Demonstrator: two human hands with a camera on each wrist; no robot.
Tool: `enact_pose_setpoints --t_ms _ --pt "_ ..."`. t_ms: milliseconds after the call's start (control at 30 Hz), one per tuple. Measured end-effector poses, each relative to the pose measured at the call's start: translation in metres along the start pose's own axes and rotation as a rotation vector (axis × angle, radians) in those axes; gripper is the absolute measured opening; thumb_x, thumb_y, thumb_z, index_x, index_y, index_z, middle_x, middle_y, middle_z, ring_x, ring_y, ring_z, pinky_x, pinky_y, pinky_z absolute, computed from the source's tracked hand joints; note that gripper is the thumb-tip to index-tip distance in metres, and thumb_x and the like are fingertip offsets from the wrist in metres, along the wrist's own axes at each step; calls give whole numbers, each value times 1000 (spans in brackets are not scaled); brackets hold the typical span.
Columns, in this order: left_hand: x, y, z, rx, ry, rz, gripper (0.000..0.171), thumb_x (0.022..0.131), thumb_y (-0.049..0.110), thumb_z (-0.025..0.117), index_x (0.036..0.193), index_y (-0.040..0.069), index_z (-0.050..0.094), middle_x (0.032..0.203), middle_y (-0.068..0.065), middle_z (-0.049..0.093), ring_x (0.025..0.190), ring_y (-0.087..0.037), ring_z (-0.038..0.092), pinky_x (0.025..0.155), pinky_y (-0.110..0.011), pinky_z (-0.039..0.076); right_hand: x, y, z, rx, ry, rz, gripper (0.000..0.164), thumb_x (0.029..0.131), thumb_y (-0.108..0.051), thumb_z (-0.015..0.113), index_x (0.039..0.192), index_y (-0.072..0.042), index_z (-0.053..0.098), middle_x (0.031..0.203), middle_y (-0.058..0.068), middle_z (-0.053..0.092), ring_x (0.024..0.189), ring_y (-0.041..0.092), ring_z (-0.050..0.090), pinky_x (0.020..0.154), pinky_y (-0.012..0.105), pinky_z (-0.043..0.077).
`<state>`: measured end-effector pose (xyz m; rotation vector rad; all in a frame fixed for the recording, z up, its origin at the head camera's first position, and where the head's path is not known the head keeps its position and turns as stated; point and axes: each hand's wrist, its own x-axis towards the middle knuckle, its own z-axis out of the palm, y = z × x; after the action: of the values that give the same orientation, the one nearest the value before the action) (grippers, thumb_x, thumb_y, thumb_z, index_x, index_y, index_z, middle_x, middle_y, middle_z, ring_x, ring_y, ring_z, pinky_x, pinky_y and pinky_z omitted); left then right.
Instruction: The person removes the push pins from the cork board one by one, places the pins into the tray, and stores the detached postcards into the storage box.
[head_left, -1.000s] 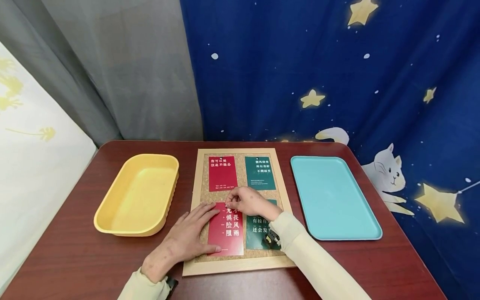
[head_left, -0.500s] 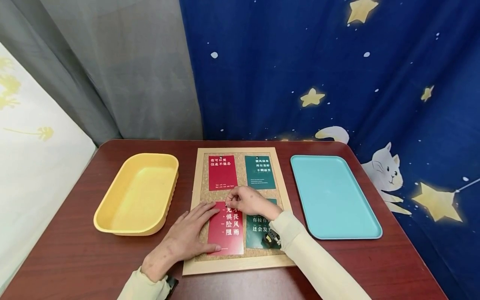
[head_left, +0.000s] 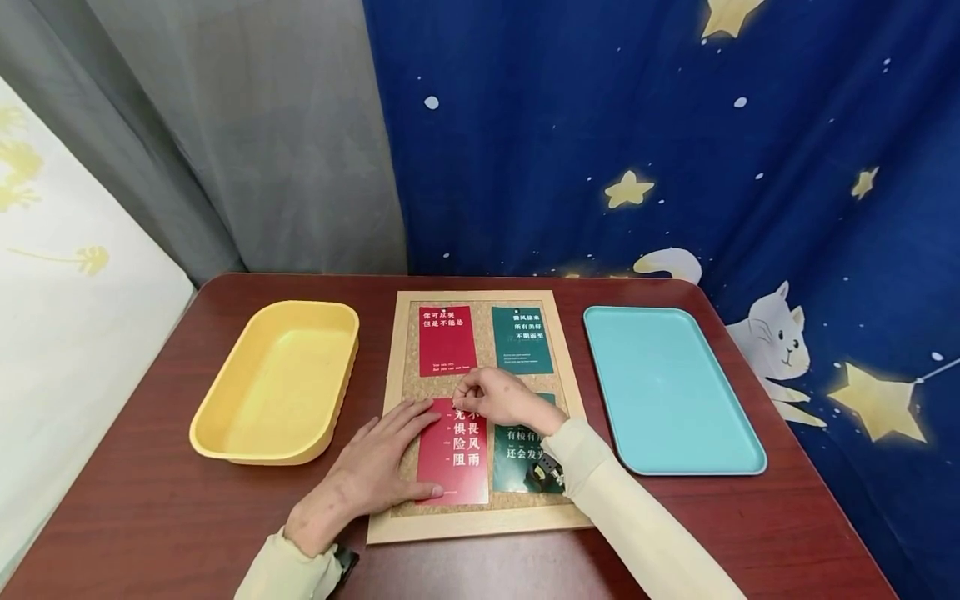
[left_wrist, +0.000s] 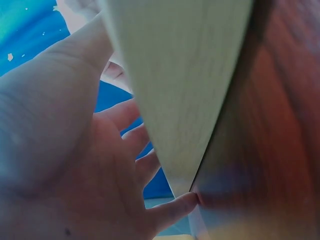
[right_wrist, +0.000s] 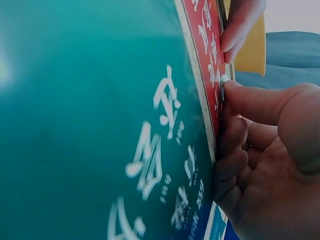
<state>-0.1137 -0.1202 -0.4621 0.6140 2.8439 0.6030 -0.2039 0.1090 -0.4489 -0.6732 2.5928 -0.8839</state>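
Four rectangular printed cards [head_left: 446, 343], two red and two green, lie on a wood-framed cork board [head_left: 480, 524] between a deep yellow tub [head_left: 279, 392] and a flat turquoise tray [head_left: 675, 392] on a reddish-brown table [head_left: 142, 533]. With fingers spread, the left hand [head_left: 377, 467] rests on the left side of the lower red card [head_left: 438, 462], while the right hand [head_left: 501, 397] pinches a tiny object [right_wrist: 222, 90], too small to identify, at that card's top edge.

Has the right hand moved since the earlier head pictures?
No: judged against the corkboard frame, the right hand stays at the top of the lower red card, no visible shift.
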Motion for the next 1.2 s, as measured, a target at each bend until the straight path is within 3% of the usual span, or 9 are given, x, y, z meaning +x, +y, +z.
enact_pose_setpoints --t_ms 1200 --pt "1 0 1 9 5 8 99 74 61 86 157 24 46 170 -2 35 161 -32 26 124 -67 29 0 5 -1 32 -12 -4 9 102 -21 68 97 -20 76 91 -4 65 77 10 54 72 26 45"
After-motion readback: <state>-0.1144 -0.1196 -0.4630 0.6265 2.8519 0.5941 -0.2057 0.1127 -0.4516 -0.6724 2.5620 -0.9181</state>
